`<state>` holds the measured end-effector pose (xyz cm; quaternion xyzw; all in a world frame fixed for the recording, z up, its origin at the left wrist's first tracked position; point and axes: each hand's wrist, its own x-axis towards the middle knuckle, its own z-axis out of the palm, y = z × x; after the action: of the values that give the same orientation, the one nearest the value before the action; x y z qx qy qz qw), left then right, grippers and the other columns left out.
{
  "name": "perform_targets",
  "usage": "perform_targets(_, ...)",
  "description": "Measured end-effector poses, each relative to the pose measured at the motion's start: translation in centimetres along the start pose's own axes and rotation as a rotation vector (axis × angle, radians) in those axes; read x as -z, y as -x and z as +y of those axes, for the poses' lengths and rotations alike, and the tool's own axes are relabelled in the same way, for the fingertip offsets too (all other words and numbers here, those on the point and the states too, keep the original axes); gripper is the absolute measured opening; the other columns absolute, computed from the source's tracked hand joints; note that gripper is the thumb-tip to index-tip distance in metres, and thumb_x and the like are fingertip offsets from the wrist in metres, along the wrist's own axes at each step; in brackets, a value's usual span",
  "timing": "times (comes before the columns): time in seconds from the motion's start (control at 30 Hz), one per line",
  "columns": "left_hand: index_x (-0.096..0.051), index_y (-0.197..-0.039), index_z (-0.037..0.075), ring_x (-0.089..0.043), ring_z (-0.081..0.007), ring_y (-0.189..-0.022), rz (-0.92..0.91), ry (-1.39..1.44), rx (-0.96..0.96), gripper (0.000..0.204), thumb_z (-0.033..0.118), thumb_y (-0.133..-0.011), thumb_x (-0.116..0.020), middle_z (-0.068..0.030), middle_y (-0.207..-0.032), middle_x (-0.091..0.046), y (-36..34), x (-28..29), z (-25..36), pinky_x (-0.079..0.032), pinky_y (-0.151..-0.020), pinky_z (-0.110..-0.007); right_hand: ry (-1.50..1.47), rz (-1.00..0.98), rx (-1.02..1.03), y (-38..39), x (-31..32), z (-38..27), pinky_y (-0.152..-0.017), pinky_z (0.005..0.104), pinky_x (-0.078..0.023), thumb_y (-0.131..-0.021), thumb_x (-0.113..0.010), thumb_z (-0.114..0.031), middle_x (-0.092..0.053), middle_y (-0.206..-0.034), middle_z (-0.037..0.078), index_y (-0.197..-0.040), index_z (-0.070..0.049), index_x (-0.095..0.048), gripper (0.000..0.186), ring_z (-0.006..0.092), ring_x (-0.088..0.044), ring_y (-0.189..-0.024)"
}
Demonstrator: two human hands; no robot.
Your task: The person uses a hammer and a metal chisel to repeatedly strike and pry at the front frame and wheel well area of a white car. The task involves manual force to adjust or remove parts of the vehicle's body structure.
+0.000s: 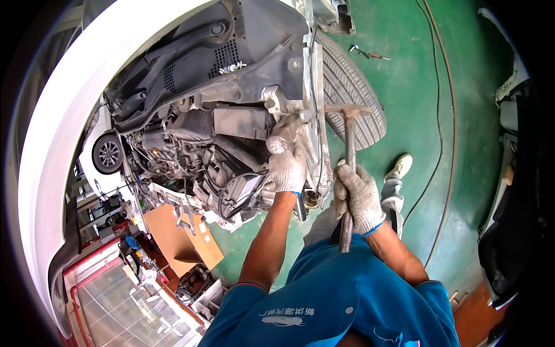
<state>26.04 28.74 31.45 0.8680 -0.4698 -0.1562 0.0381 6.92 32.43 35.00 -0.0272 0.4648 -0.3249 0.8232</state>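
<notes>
Blue cloth of our work shirt (324,283) lies nearest the camera, with pale printing and a button on it. Beyond it our two forearms reach forward, and both hands wear off-white knitted gloves edged in blue.

Our right hand (359,199) is wrapped tightly around the handle of a hammer (350,144). The hammer stands lengthwise away from us, its head at the far end and the butt of its worn metal shaft sticking out below our fist. Seen from above, the head overlaps the edge of a treaded black tyre (350,69).

Our left hand (288,170) is over the side of the open engine bay (191,136), at a worn greyish metal piece with a rounded end (277,144). We cannot tell whether its fingers are closed around that piece or only rest against it. Just beside its wrist shows a short dark rod (301,208).

Around us, a large white curved panel (43,144) sweeps along the left. Small hand tools (376,56) lie on the green floor (410,92) past the tyre, and a brownish hose (452,115) runs to their right. A cardboard box (167,231) stands beyond our left forearm.
</notes>
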Motion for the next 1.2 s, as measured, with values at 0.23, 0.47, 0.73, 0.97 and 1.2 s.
perform_targets(0.23,-0.075,-0.109,-0.003,-0.07,-0.0519,-0.101,0.041,0.205,-0.019,0.056,0.051,-0.099,-0.062,-0.0328,-0.102,-0.073,0.1,-0.9,-1.0,-0.054,-0.09,-0.056,-0.021,-0.032,0.047,0.8,-2.0,-0.3,-0.037,0.027,-0.043,-0.11,-0.058,-0.031,-0.055,-0.066,0.001,-0.109,-0.005,-0.058,0.026,0.0129,-0.051,-0.041)
perform_targets(0.47,-0.076,-0.106,-0.003,-0.069,-0.0519,-0.102,0.042,0.218,-0.04,0.063,0.056,-0.1,-0.056,-0.0335,-0.101,-0.072,-0.2,-2.0,-1.2,-0.054,-0.09,-0.056,-0.066,-0.056,-0.022,0.5,-5.1,1.1,-0.039,0.0297,-0.046,-0.109,-0.061,-0.026,-0.055,-0.067,0.002,-0.105,-0.008,-0.055,0.02,0.0151,-0.053,-0.044)
perform_targets(0.73,-0.077,-0.097,-0.004,-0.07,-0.0526,-0.094,-0.011,0.135,-0.006,0.066,0.058,-0.102,-0.055,-0.0341,-0.092,-0.071,-0.7,-2.6,-1.7,-0.055,-0.087,-0.056,0.007,0.128,0.171,0.0,1.4,-0.7,-0.038,0.0278,-0.043,-0.108,-0.06,-0.028,-0.055,-0.067,0.0,-0.103,-0.007,-0.059,0.021,0.0115,-0.048,-0.042)
perform_targets(0.97,-0.077,-0.096,-0.007,-0.071,-0.0529,-0.094,0.046,0.108,-0.064,0.07,0.059,-0.103,-0.053,-0.036,-0.091,-0.071,-0.5,-2.8,-1.8,-0.056,-0.087,-0.057,-0.372,0.491,0.464,1.1,1.0,-3.2,-0.044,0.0267,-0.039,-0.109,-0.06,-0.033,-0.047,-0.065,-0.004,-0.089,-0.014,-0.054,0.028,0.0108,-0.046,-0.05)
perform_targets(1.2,-0.077,-0.109,-0.004,-0.07,-0.0541,-0.101,-0.083,0.009,-0.03,0.072,0.062,-0.102,-0.047,-0.0369,-0.1,-0.072,-1.1,-1.8,-1.1,-0.055,-0.094,-0.057,-0.057,-0.034,0.028,0.0,-5.4,2.6,-0.036,0.0292,-0.046,-0.107,-0.063,-0.027,-0.056,-0.063,0.002,-0.103,-0.006,-0.056,0.022,0.0145,-0.051,-0.039)
